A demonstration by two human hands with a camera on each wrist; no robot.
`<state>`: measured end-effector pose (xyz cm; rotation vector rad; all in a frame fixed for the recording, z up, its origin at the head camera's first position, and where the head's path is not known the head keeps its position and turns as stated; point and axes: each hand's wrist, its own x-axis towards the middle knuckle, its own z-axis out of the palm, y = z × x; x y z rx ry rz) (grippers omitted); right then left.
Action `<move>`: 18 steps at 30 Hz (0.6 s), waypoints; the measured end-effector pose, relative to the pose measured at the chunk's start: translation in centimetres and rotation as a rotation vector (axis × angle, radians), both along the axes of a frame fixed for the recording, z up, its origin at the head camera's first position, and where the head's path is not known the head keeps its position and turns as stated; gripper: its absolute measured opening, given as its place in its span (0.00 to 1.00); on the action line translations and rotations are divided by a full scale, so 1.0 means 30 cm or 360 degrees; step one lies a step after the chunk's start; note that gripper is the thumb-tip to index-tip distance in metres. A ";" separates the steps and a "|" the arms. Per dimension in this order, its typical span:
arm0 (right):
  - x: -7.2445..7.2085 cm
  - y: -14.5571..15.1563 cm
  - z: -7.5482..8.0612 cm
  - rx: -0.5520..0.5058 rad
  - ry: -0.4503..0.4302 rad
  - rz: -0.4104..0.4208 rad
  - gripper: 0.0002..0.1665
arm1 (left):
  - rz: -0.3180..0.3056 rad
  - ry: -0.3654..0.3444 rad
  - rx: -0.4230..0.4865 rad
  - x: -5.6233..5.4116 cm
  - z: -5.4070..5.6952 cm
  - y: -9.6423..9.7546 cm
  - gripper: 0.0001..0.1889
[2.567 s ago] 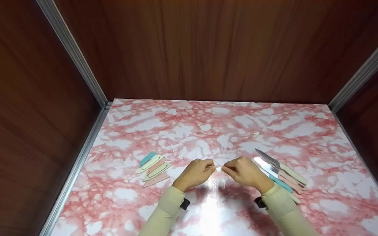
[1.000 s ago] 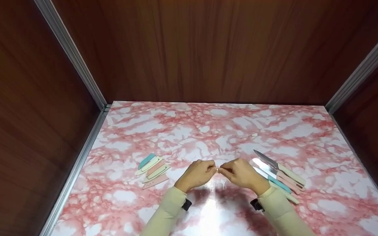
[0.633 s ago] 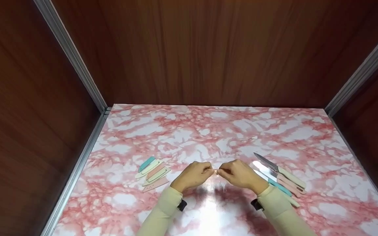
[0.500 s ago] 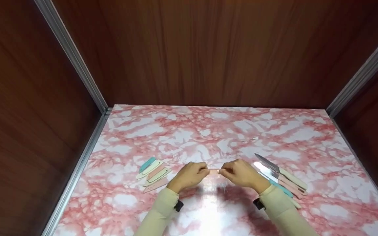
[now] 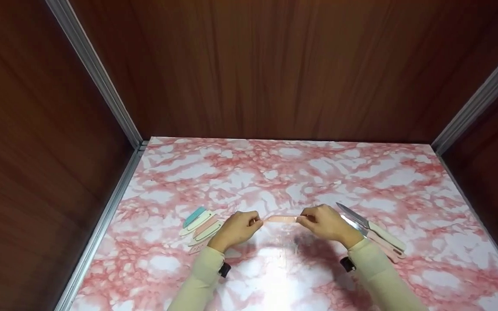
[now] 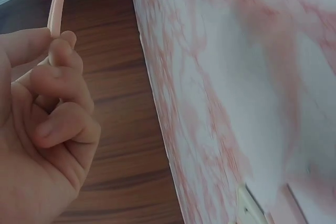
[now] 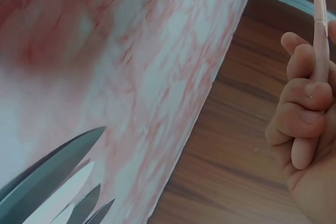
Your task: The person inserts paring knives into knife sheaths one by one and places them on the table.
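My right hand point(image 5: 327, 222) holds a small knife by its pink handle point(image 7: 303, 153), fingers curled round it. A pink sheath point(image 5: 282, 219) covers the blade and spans the gap between the hands, roughly level above the table. At the sheath's far end, my left hand point(image 5: 237, 228) pinches the tip between thumb and forefinger. The left wrist view shows that pinch on the sheath point(image 6: 56, 6) close up, the other fingers loosely curled. In the right wrist view the sheath point(image 7: 319, 3) meets the handle at a thin seam.
Left on the marbled table point(image 5: 292, 172) lie several sheaths in a row, among them a blue sheath point(image 5: 194, 216). To the right lie several bare knives, including a cream-handled knife point(image 5: 386, 236), with blades point(image 7: 63, 169) near my right wrist. A wood-grain panel point(image 5: 249, 69) stands behind.
Earlier the hands met closely with only a small bright bit between them. They have since drawn apart, the left hand sliding leftward to the sheath's tip, and the pink sheath shows between them.
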<state>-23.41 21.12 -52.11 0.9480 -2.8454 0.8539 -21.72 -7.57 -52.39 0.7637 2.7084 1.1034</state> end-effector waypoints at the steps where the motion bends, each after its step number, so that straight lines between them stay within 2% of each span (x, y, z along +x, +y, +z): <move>1: -0.005 0.007 -0.006 0.0010 -0.0009 -0.0034 0.17 | 0.0009 0.0009 -0.0008 0.001 -0.003 -0.007 0.12; 7: -0.040 0.037 -0.051 0.0068 0.0007 -0.0221 0.09 | 0.0062 0.0036 -0.0059 0.010 -0.020 -0.064 0.12; 11: -0.067 0.049 -0.073 0.0081 -0.0048 -0.0313 0.03 | 0.0100 0.0065 -0.0088 0.021 -0.028 -0.106 0.12; 18: -0.129 0.053 -0.097 -0.0016 -0.0059 -0.0475 0.06 | 0.0137 0.0043 -0.0093 0.038 -0.039 -0.153 0.11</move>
